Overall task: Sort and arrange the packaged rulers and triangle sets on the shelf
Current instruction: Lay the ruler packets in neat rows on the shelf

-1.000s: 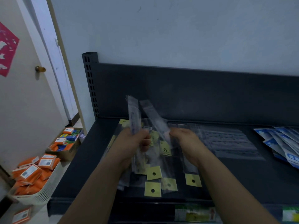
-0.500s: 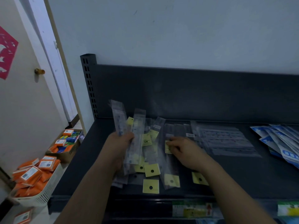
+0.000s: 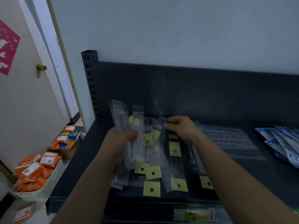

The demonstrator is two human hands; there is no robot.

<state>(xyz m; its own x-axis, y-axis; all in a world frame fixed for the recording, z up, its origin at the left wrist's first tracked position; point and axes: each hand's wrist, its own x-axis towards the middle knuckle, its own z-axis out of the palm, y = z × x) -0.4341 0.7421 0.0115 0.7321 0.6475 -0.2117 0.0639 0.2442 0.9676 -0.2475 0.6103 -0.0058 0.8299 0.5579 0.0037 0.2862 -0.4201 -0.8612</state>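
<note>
Fanned bundle of ruler packets (image 3: 137, 120) up off the shelf (image 3: 267, 183), clamped in the left hand (image 3: 120, 139). Fingers wrapped tight round the middle, clear tops poking up toward the dark back panel (image 3: 210, 94), lower ends trailing down past the wrist.

Over to the right hand (image 3: 182, 129): fingers curled, thumb and fingertips pinching the far end of a single ruler packet (image 3: 174, 149). Yellow label halfway down it, yellow hang tab at the near end, the length of it running down over the pile.

Between and beneath the two hands, loose ruler packets (image 3: 152, 172) in an overlapping heap on the shelf, square yellow tabs with punched holes pointing at the front edge.

Just right of the heap, flat clear triangle set packets (image 3: 229, 141) stacked on the shelf, printing too faint to read. Farther right, at the frame edge, blue-and-white packets (image 3: 281, 139) fanned out.

Down under the front lip, a green-and-yellow label (image 3: 194, 214), blurred.

Off to the left, on the floor: white basket (image 3: 47, 189) piled with orange boxes (image 3: 35, 170), and behind it a cardboard box (image 3: 68, 152) of orange and blue items, close beside the shelf's side.

Beyond that, a pale door (image 3: 24, 102) with a brass knob (image 3: 41, 67) and a pink paper cutout (image 3: 8, 46). Plain pale wall (image 3: 178, 29) above the lot.
</note>
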